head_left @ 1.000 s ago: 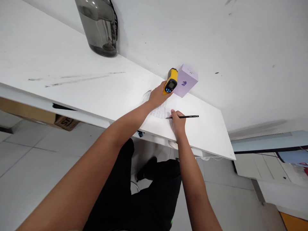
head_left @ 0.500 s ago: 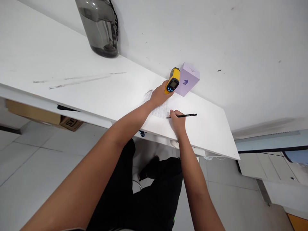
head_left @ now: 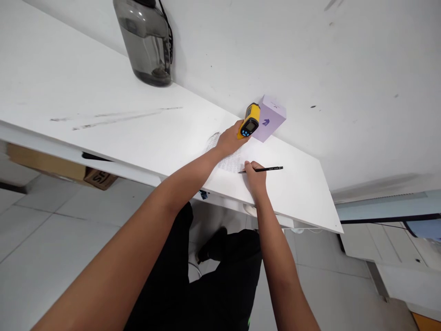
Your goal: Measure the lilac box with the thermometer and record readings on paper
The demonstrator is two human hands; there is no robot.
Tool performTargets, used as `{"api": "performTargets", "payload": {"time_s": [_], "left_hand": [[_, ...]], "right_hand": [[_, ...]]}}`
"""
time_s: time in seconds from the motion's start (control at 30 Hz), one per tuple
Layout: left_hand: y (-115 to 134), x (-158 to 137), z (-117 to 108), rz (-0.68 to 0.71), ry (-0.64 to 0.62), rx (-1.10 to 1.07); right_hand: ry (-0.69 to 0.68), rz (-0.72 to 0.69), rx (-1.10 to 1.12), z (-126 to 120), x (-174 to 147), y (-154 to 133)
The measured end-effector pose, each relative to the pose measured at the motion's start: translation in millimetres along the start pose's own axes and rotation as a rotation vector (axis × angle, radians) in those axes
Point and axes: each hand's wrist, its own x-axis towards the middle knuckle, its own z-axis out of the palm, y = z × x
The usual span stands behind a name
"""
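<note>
My left hand [head_left: 231, 139] is closed round the handle of a yellow and black infrared thermometer [head_left: 250, 120], its small screen and blue buttons facing me. A black pencil [head_left: 270, 169] is pinched in my right hand [head_left: 255, 178], its tip down at the right edge of a sheet of paper [head_left: 228, 164] covered in fine grey writing. My left hand and wrist hide part of that sheet, which lies on the white table [head_left: 299, 184]. Just beyond the thermometer, a lilac box [head_left: 270, 120] with a dark purple emblem stands against the wall.
A large grey see-through water bottle [head_left: 146, 48] with a black strap stands at the table's back left, by the wall. Dark scuffs mark the tabletop to the left. Under the table lies a cardboard box [head_left: 48, 162]. My legs are below the front edge.
The whole scene sits slightly lower in the picture as the head view shifts. Both hands keep their holds, on the thermometer and the pencil; otherwise little differs.
</note>
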Motion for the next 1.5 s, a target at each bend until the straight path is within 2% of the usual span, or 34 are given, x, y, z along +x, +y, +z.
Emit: {"api": "performTargets", "payload": {"time_s": [0.23, 0.4, 0.9, 1.5], "left_hand": [[-5.3, 3.3, 2.1, -0.021, 0.022, -0.058], [-7.8, 4.0, 2.8, -0.022, 0.056, -0.089], [-6.0, 2.3, 2.6, -0.041, 0.040, -0.078], [-5.2, 2.0, 2.0, -0.053, 0.029, -0.106]], "right_hand": [[0.032, 0.019, -0.014, -1.5, -2.3, -2.1], [-0.017, 0.027, -0.012, -2.8, -2.1, -1.9], [0.039, 0.013, -0.010, -3.0, 0.8, 4.2], [0.029, 0.012, -0.018, -2.2, 0.9, 3.8]]}}
